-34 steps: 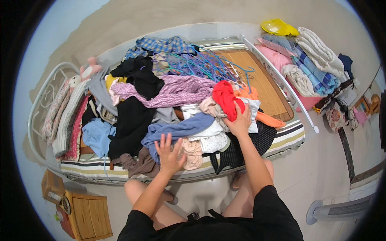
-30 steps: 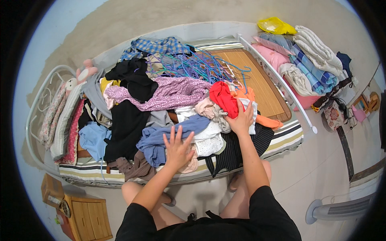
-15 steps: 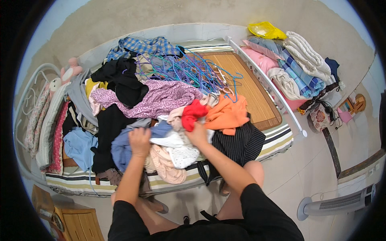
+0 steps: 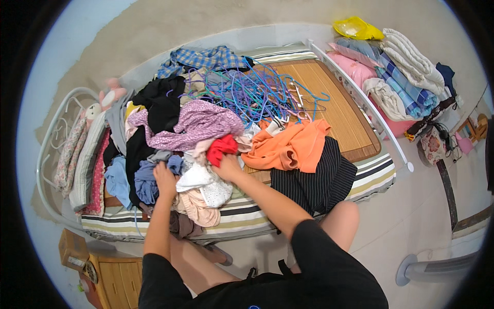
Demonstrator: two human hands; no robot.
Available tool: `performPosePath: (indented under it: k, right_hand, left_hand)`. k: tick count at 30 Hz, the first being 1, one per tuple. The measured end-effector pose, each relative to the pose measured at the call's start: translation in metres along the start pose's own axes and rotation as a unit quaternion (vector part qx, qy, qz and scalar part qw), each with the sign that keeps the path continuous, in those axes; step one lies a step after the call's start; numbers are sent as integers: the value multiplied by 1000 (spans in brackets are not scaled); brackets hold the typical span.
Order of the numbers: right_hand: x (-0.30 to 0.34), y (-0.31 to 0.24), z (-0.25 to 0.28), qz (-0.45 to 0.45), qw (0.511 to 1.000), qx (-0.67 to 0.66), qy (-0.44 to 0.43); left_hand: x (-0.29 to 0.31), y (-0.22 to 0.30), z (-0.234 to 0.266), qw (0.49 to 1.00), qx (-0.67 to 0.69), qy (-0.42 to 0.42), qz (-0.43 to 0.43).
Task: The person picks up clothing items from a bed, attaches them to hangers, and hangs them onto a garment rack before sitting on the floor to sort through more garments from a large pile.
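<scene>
My left hand [image 4: 164, 181] is closed on a crumpled blue garment [image 4: 146, 181] at the near left of the clothes pile. My right hand [image 4: 227, 168] grips a bunched red cloth [image 4: 222, 148], with a pale pink piece beside it. Between my hands lie a white garment with small holes [image 4: 215, 192] and a peach garment [image 4: 195, 207]. Just beyond, a purple patterned garment [image 4: 206, 123] is heaped against black clothes [image 4: 163, 110]. An orange garment [image 4: 293, 147] lies right of my right hand, partly over black pinstriped clothing [image 4: 316, 180]. My fingertips are partly hidden in fabric.
Tangled blue and purple hangers [image 4: 252, 95] lie on the bamboo mat [image 4: 334, 103] behind the pile. White metal rails [image 4: 360, 103] bound the bed. Folded bedding [image 4: 411, 62] is stacked beyond the right rail. A grey fan [image 4: 437, 270] stands at right, a wooden cabinet [image 4: 118, 280] at lower left.
Both hands have moved left across the pile. The red cloth and blue garment have shifted left with them, and the orange garment is now spread out wider. The view has also turned.
</scene>
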State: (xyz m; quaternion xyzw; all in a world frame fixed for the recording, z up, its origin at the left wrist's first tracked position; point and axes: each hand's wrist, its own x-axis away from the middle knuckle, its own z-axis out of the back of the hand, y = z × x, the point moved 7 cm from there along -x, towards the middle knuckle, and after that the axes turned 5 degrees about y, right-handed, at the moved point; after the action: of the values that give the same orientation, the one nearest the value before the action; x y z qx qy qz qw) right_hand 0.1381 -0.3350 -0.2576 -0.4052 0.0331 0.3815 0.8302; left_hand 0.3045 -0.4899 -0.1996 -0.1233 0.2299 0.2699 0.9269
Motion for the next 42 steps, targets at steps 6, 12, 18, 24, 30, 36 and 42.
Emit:
performPosePath:
  k: [6, 12, 18, 24, 30, 36, 42]
  right_hand:
    - [91, 33, 191, 126, 972, -24, 195]
    - [128, 176, 261, -395, 901, 151, 95]
    - [133, 154, 218, -184, 979, -21, 82]
    - [153, 93, 184, -35, 980, -144, -131]
    - [126, 81, 309, -53, 947, -307, 73]
    - [146, 187, 425, -86, 765, -367, 522]
    - [129, 257, 346, -264, 900, -194, 287]
  left_hand:
    - [112, 31, 43, 972, 204, 87, 83]
    - [100, 192, 114, 908, 409, 77, -50]
    - [11, 302, 61, 897, 436, -20, -69]
    - [15, 320, -33, 889, 385, -246, 25]
    - [-20, 240, 106, 837, 536, 104, 32]
    - [-43, 81, 143, 745, 547, 295, 243]
    - [30, -15, 50, 716, 462, 327, 410]
